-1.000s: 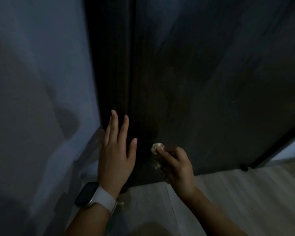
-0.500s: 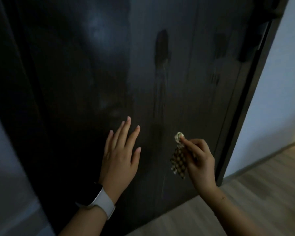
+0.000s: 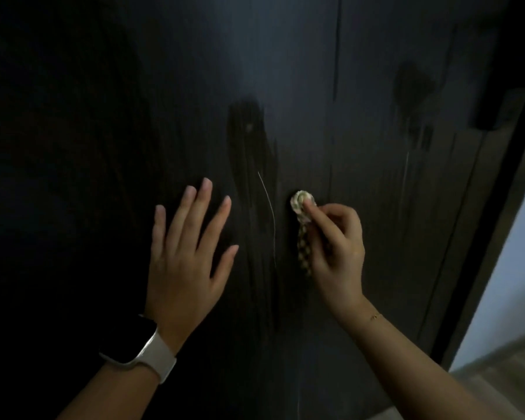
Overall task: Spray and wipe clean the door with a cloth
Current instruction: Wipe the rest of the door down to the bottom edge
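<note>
The left hand [image 3: 186, 256] lies flat with fingers spread on the dark door [image 3: 361, 116], beside wet streaks [image 3: 255, 177]. The right hand [image 3: 335, 253] pinches a checked cloth [image 3: 303, 228], its bunched tip pressed to the panel. The door's right edge [image 3: 494, 207] meets pale wall [image 3: 509, 283] and floor [image 3: 503, 371].
</note>
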A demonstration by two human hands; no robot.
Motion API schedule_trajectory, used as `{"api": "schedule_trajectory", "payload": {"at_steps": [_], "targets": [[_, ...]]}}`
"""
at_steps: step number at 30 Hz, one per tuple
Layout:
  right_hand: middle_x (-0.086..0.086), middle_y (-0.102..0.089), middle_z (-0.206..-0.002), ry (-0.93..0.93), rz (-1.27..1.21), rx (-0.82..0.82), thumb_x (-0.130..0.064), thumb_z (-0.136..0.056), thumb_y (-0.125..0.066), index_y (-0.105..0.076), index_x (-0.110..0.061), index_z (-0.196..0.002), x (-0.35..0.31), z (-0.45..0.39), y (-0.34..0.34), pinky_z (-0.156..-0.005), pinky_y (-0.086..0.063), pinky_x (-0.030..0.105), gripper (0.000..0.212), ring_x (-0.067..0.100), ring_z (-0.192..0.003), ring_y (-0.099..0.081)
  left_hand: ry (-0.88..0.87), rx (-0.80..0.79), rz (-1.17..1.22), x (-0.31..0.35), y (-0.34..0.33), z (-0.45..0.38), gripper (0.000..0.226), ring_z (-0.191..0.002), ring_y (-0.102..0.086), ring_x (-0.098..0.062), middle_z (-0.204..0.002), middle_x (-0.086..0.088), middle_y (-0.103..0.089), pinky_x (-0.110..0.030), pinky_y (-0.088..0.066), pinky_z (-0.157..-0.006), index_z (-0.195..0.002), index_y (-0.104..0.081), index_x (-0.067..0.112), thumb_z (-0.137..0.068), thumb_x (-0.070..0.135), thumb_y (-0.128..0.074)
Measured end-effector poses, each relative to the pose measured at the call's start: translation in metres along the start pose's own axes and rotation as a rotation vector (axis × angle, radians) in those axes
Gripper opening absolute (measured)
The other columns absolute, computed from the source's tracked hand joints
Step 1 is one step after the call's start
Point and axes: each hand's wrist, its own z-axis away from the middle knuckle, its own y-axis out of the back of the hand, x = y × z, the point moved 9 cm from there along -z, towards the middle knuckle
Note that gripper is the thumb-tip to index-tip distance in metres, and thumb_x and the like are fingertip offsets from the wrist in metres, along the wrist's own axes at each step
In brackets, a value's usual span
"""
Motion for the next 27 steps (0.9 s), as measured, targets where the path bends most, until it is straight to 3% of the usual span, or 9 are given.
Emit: {"api": "schedule_trajectory", "payload": {"at_steps": [6, 10, 16, 18, 24, 27], "targets": [[0.007, -0.044, -0.116, 0.065, 0.07, 0.113, -0.006, -0.09, -0.06, -0.052, -0.009, -0.132, -0.01, -0.003, -0.016, -0.085, -0.046, 0.031, 0.043, 0.019, -0.106, -0.045, -0.01, 0.012, -0.132, -0.005, -0.011, -0.008, 0.073, -0.15, 0.001, -0.019, -0.162, -0.004, -0.001, -0.045, 0.001, -0.12, -0.153, -0.015, 0.02, -0.093, 0.055, -0.038], [0.001, -0.048, -0.11, 0.126, 0.075, 0.199, -0.01, -0.087, -0.072, -0.067, -0.011, -0.119, -0.017, -0.001, -0.015, -0.079, -0.047, 0.03, 0.033, 0.014, -0.099, -0.048, -0.03, 0.067, -0.118, -0.002, -0.008, -0.006, 0.07, -0.15, -0.003, -0.021, -0.162, -0.005, -0.002, -0.046, -0.001, -0.12, -0.154, -0.016, 0.019, -0.096, 0.051, -0.039], [0.005, -0.056, -0.104, 0.227, 0.095, -0.023, 0.005, -0.082, -0.071, -0.068, -0.01, -0.11, -0.026, 0.037, -0.027, -0.081, -0.044, 0.027, 0.032, 0.02, -0.094, -0.055, -0.075, 0.048, -0.148, 0.0, -0.001, -0.005, 0.067, -0.15, 0.001, -0.023, -0.163, -0.008, 0.003, -0.046, 0.002, -0.12, -0.155, -0.012, 0.015, -0.098, 0.04, -0.036], [0.008, -0.059, -0.101, 0.227, 0.104, -0.079, 0.002, -0.085, -0.068, -0.071, -0.008, -0.103, -0.031, 0.03, -0.023, -0.076, -0.048, 0.031, 0.021, 0.022, -0.091, -0.057, -0.096, 0.034, -0.13, 0.0, 0.0, -0.006, 0.068, -0.15, 0.0, -0.024, -0.163, -0.009, 0.002, -0.047, 0.0, -0.12, -0.155, -0.013, 0.015, -0.098, 0.042, -0.036], [0.007, -0.059, -0.092, 0.064, 0.126, 0.148, -0.003, -0.086, -0.069, -0.074, -0.003, -0.088, -0.053, -0.063, -0.004, -0.073, -0.052, 0.032, 0.005, 0.022, -0.086, -0.059, -0.131, 0.001, -0.097, 0.001, -0.001, -0.008, 0.077, -0.15, -0.001, -0.025, -0.163, -0.011, 0.002, -0.047, 0.004, -0.119, -0.155, -0.014, 0.013, -0.092, 0.052, -0.037], [0.011, -0.06, -0.095, 0.185, 0.181, 0.083, 0.001, -0.085, -0.067, -0.072, 0.0, -0.09, -0.058, -0.034, -0.017, -0.075, -0.05, 0.034, 0.007, 0.024, -0.089, -0.058, -0.155, 0.009, -0.099, 0.0, 0.0, -0.008, 0.08, -0.15, -0.002, -0.026, -0.163, -0.011, 0.0, -0.047, 0.004, -0.119, -0.154, -0.016, 0.011, -0.091, 0.045, -0.051]]}}
